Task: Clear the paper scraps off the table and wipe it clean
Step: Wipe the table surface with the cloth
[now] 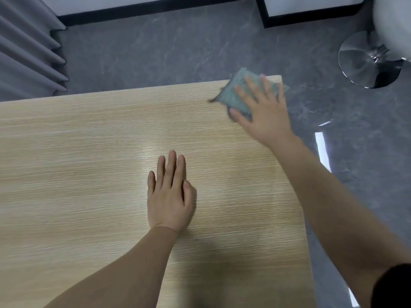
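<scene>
Head view had the small grey-green terry cloth (242, 92) at the far right corner of the pale wood-grain table (89, 174), partly hanging past both edges there. Main risk I saw from here: one more push outward and the cloth would slide off the corner onto the dark grey marbled floor (155, 52), since nothing but flat palm pressure kept it down. Second risk: the right arm was stretched well out, so pressure at the corner looked light and the wipe could skip that patch. Frame was motion-blurred around the cloth, so I couldn't judge exactly how much of it still sat on the top. Right hand (264, 112): fingers straight and spread, pressing flat on the cloth, not curled round it. Left hand (170, 196): flat on the table near mid-right, fingers straight and together, thumb tucked alongside, holding nothing, looked like a brace. No paper scraps visible anywhere on the part of the top in shot, so I judged the clearing step done and wiping in progress; left and near portions of the table ran out of frame, couldn't vouch for those. Chrome disc base of a white stool (364, 61) stood on the floor beyond the corner, well apart from the cloth.
</scene>
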The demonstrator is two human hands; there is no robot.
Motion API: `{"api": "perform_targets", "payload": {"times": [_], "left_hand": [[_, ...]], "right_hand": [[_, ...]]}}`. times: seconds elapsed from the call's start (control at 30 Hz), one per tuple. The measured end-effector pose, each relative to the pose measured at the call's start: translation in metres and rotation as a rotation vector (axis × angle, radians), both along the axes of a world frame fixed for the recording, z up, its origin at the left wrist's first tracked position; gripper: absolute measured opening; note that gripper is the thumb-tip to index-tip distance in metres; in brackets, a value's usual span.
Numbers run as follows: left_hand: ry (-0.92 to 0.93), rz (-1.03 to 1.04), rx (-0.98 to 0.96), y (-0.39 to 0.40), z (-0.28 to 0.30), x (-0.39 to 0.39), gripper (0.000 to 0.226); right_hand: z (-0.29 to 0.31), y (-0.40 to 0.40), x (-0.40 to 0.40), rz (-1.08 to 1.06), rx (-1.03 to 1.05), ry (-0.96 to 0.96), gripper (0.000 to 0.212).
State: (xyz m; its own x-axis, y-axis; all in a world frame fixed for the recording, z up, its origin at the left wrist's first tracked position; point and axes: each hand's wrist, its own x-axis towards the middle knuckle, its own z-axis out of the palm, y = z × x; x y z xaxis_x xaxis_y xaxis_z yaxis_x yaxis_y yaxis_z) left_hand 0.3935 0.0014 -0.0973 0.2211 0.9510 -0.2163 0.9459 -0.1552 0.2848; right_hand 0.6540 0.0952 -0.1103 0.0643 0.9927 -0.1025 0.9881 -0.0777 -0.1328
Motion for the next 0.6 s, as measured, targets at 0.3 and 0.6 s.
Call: {"api": "perform_targets", "payload": {"times": [0.3,0.6], "left_hand": [[-0.007,0.004,-0.003,0.0,-0.001,0.001,0.058],[-0.008,0.005,0.018,0.0,-0.002,0.0,0.059]], "right_hand": [[0.001,-0.054,-0.046,-0.074,0.04,0.067,0.059],[0.0,-0.099,-0.047,0.43,-0.022,0.049,0.06]]}}
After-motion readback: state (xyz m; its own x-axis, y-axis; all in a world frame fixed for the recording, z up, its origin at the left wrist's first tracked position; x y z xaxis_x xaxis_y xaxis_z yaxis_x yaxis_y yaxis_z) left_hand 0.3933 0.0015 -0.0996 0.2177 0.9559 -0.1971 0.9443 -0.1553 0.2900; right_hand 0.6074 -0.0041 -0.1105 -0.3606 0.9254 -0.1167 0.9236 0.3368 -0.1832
